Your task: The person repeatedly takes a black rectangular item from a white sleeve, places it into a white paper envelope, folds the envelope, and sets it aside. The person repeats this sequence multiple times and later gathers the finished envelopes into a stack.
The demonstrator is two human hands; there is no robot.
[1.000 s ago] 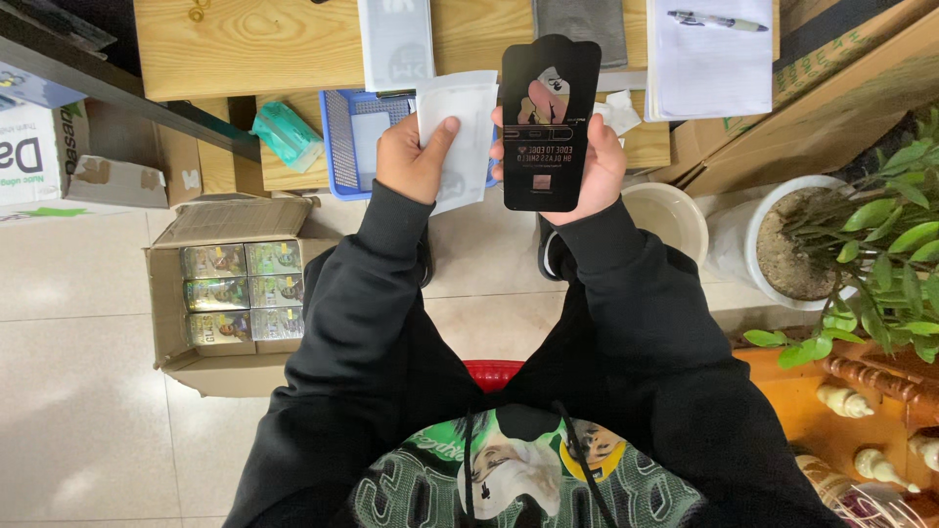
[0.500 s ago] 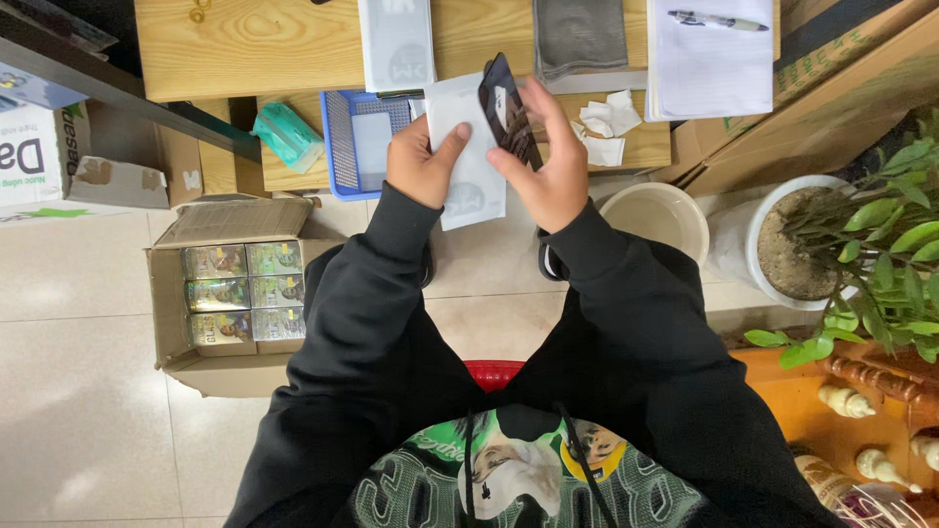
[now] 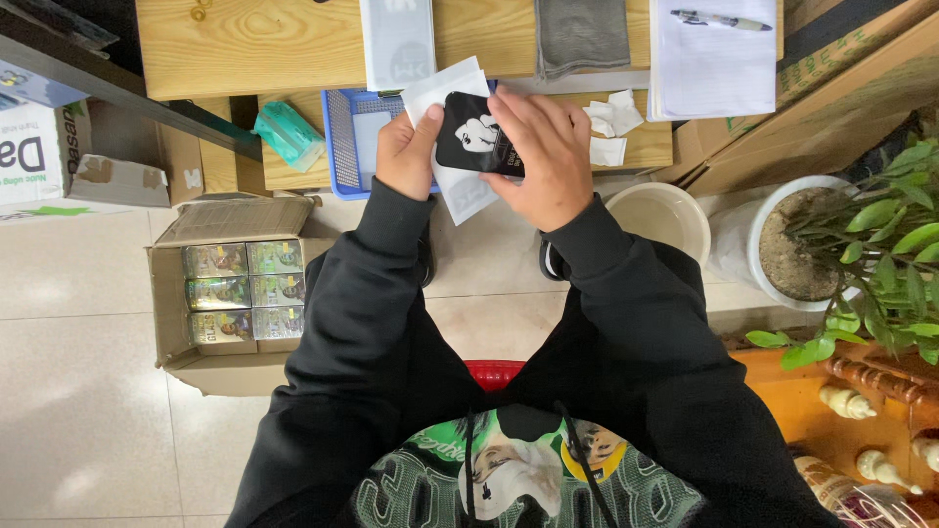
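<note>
Above the blue basket (image 3: pixel 344 137), both hands clasp things: left (image 3: pixel 406 156) white sleeve (image 3: pixel 442 90), right (image 3: pixel 541 161) black card (image 3: pixel 471 142).

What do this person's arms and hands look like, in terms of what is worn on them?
Both arms are covered by long black sleeves with ribbed cuffs at the wrists. The left hand and right hand are bare: no gloves, and no rings or watch show from this view.

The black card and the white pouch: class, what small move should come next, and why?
Probably slide the black card further into the white pouch. The right hand lies over the card, which rests across the pouch pinched by the left hand, with most of the card outside it.
</note>
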